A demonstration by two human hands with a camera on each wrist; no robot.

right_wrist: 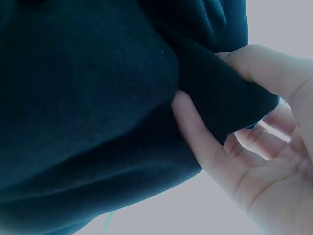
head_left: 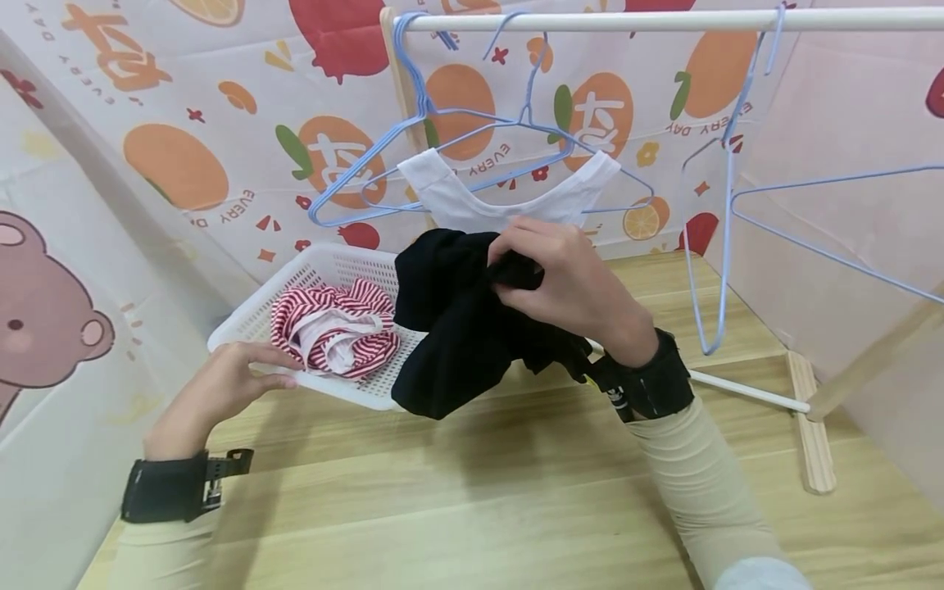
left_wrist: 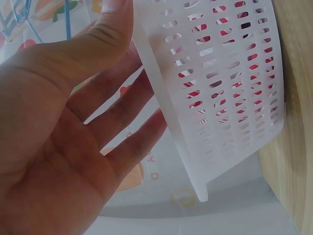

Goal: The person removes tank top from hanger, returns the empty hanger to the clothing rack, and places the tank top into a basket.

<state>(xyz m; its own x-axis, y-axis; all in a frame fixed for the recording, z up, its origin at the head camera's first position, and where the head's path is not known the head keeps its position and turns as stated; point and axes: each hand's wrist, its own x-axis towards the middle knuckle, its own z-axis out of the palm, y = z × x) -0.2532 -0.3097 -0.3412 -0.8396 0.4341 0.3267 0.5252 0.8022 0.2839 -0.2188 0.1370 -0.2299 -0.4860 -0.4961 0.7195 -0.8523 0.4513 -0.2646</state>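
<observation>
My right hand (head_left: 549, 266) pinches a bunched black garment (head_left: 457, 328) and holds it above the table, in front of the hanging white top. In the right wrist view the dark cloth (right_wrist: 98, 107) is caught between thumb and fingers; its exact kind cannot be made out. My left hand (head_left: 229, 389) grips the near left rim of a white plastic basket (head_left: 254, 315), with fingers over the edge and thumb outside. Inside the basket lies a crumpled red-and-white striped garment (head_left: 369, 307). The black cloth hides the basket's right end.
A white top (head_left: 501, 209) hangs on a blue wire hanger from the white rail (head_left: 664, 20). Other blue hangers (head_left: 369, 164) hang beside it at left, and more (head_left: 726, 213) at right. The rack's wooden foot (head_left: 811, 434) stands on the wooden table (head_left: 442, 500).
</observation>
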